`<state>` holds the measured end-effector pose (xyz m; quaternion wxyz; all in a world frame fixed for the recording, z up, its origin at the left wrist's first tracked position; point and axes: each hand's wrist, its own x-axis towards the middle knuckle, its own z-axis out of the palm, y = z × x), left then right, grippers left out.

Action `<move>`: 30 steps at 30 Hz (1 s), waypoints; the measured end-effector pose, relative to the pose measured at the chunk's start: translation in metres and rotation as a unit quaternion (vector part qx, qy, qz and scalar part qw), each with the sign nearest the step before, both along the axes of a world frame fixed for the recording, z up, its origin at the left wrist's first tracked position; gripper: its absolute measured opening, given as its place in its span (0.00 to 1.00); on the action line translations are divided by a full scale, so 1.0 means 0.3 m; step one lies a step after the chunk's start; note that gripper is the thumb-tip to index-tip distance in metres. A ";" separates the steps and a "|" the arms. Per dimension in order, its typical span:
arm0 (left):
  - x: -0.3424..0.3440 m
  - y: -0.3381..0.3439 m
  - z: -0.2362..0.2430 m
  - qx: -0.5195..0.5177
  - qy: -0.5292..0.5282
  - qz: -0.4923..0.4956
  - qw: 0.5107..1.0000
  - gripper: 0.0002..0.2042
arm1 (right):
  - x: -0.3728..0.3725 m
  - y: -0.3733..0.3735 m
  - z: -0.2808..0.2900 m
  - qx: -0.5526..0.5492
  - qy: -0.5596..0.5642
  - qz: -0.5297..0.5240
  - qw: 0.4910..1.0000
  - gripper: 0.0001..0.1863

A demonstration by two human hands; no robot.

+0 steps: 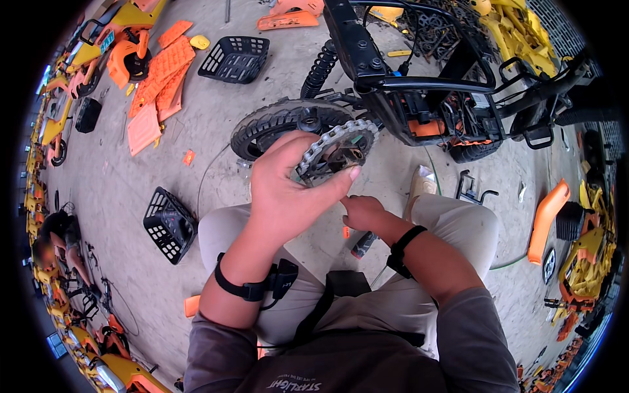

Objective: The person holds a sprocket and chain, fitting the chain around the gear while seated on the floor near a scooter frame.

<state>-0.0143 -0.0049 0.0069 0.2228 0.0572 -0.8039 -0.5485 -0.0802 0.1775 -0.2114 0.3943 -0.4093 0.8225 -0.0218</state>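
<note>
My left hand (282,187) is closed around a toothed sprocket wheel (341,147) with a chain around its rim, thumb on the near side and fingers over the far edge. The sprocket is raised and tilted above the floor between my knees. Below it and to the right, my right hand (363,213) has its fingers curled. What they hold, if anything, is hidden. A dark tool-like object (363,244) shows just under that hand; I cannot tell whether the hand touches it. Beyond the sprocket lies a wheel with a black tyre (252,124).
A stripped black scooter frame (393,78) with a spring shock absorber (319,69) stands ahead. Black plastic baskets (234,60) lie on the left floor, near orange panels (160,75). Yellow parts (521,36) are heaped far right. Another person (62,236) is low at the far left.
</note>
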 end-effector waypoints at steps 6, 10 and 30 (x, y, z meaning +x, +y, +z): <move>-0.002 0.001 -0.004 0.023 0.003 0.017 1.000 0.14 | 0.003 0.004 -0.013 -0.014 -0.011 0.016 1.000 0.50; -0.002 -0.006 0.001 0.019 -0.004 0.026 0.999 0.15 | -0.003 -0.001 0.010 -0.005 -0.020 0.011 1.000 0.50; 0.011 -0.038 -0.016 0.008 0.002 0.020 1.000 0.16 | -0.075 0.054 0.058 0.048 0.012 -0.047 0.998 0.50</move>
